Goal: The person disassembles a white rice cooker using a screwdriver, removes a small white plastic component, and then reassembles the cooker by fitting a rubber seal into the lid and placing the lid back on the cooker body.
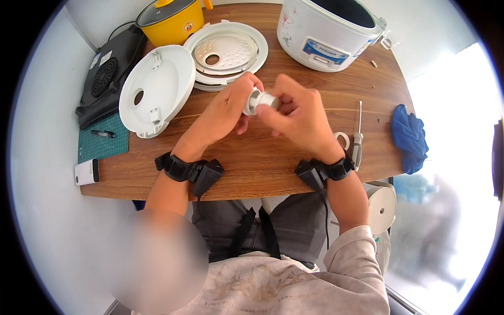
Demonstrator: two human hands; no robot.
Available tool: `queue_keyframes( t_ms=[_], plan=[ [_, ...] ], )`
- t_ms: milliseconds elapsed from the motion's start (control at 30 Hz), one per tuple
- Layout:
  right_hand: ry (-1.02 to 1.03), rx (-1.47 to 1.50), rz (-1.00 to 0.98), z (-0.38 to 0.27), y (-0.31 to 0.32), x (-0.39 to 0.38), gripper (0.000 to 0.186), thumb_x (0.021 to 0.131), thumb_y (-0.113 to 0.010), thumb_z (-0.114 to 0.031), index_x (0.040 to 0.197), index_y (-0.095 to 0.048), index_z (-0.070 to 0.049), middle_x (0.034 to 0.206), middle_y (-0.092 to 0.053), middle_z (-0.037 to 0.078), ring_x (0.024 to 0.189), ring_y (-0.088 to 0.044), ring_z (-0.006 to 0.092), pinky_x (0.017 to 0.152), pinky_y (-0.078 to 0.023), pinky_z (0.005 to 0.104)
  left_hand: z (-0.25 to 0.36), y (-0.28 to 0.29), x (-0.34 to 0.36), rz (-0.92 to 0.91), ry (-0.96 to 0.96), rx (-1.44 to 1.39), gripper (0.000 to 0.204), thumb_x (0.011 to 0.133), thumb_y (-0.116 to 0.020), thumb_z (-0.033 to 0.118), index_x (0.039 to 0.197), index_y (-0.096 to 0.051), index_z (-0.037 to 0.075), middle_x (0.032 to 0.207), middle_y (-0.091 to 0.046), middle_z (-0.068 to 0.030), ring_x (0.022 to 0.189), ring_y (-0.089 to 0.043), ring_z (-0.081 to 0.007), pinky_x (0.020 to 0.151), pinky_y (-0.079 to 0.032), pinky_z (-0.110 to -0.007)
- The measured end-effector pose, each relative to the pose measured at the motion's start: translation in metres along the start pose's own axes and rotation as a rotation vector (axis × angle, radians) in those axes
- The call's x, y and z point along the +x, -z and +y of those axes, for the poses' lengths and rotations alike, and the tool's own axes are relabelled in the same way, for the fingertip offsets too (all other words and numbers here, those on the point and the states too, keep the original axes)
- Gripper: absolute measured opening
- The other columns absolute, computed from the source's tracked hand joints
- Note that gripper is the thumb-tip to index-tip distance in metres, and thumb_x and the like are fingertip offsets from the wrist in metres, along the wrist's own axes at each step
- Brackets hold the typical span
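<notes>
Both hands meet above the middle of the wooden table (252,163) around a small white cylindrical part (259,101) with a flange. My left hand (228,107) cups it from the left and my right hand (296,113) pinches its right end with fingers curled. Each wrist wears a black band with a small box. Behind the hands lie two round white lid pieces: an outer lid shell (157,89) and an inner ring with a perforated metal plate (226,52). A white rice cooker body (328,31) stands open at the back right.
A yellow pot with a glass lid (170,18) is at the back left, beside a black flat appliance (107,73). A green cutting mat (102,139) holds a pen. A screwdriver (358,136), a tape roll (342,139), a blue cloth (409,134) and a white phone-like block (86,172) lie at the edges.
</notes>
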State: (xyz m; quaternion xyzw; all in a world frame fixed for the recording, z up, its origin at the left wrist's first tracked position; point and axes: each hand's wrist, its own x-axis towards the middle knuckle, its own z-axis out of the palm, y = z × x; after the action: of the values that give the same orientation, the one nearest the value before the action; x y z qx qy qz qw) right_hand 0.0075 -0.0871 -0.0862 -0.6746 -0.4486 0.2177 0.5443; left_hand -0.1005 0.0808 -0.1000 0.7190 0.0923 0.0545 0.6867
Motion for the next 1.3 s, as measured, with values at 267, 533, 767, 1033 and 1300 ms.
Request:
queue_keyframes(
  t_ms=[267,533,767,1033,1300],
  plan=[
    [0.11,0.045,0.124,0.005,0.008,0.004,0.031,0.089,-0.078,-0.016,0.106,-0.058,0.001,0.081,-0.073,0.009,0.067,-0.067,0.0077,0.059,-0.052,0.0221,0.003,0.002,0.001,0.008,-0.052,-0.092,0.035,0.11,-0.044,0.041,0.123,-0.053,0.01,0.099,-0.06,-0.0022,0.077,-0.055,-0.0098,0.07,-0.049,-0.024],
    [0.037,0.148,0.169,0.01,0.008,0.004,0.035,0.09,-0.078,-0.018,0.11,-0.059,0.001,0.081,-0.074,0.011,0.068,-0.071,0.0105,0.059,-0.053,0.023,0.011,0.01,-0.002,-0.14,-0.171,-0.085,0.057,0.103,-0.064,0.035,0.149,-0.048,0.006,0.131,-0.061,-0.0052,0.105,-0.062,-0.0126,0.088,-0.054,-0.027],
    [0.067,0.063,0.142,0.009,0.008,0.004,0.036,0.089,-0.079,-0.017,0.112,-0.059,0.001,0.083,-0.074,0.011,0.069,-0.072,0.011,0.062,-0.056,0.0243,0.007,0.009,0.0,-0.065,-0.228,-0.054,0.069,0.092,-0.079,0.034,0.147,-0.051,0.004,0.14,-0.058,-0.0089,0.124,-0.059,-0.0204,0.103,-0.053,-0.034],
    [0.092,0.05,0.123,0.011,0.008,0.004,0.037,0.088,-0.079,-0.017,0.115,-0.059,-0.001,0.09,-0.076,0.011,0.074,-0.073,0.0127,0.066,-0.057,0.0257,0.011,0.012,0.0,-0.063,-0.212,-0.035,0.066,0.088,-0.083,0.028,0.144,-0.056,0.004,0.139,-0.06,-0.0088,0.124,-0.06,-0.0209,0.106,-0.052,-0.035],
    [0.185,-0.102,0.136,0.012,0.011,0.003,0.037,0.085,-0.082,-0.016,0.113,-0.062,-0.001,0.086,-0.074,0.009,0.076,-0.074,0.0135,0.068,-0.057,0.0255,0.011,0.013,0.0,-0.065,-0.179,-0.011,0.064,0.087,-0.083,0.026,0.142,-0.058,0.004,0.133,-0.065,-0.0075,0.119,-0.063,-0.0178,0.102,-0.053,-0.033]
  ],
)
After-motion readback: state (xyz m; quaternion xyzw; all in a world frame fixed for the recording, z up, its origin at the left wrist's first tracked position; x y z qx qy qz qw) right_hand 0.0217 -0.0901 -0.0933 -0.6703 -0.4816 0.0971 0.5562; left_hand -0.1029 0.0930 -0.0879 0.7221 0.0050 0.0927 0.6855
